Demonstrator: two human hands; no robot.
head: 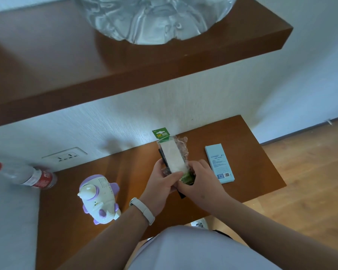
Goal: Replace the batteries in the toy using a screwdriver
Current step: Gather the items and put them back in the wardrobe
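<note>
Both forearms rise from the frame's bottom. The left hand [161, 185] and right hand [200, 185] curl round the lower end of the battery pack [173, 155] at centre, its long axis running up the frame, green header topmost. The toy [99, 197] lies lower left.

Left hand [162, 184] and right hand [200, 185] sit side by side, forearms converging from below, each gripping the battery pack [174, 158].

I read nothing surely: print blurs on the green card header [160, 132] of the clear plastic battery pack [175, 158], the pale blue flat box [219, 164] and the red bottle label [42, 179].
</note>
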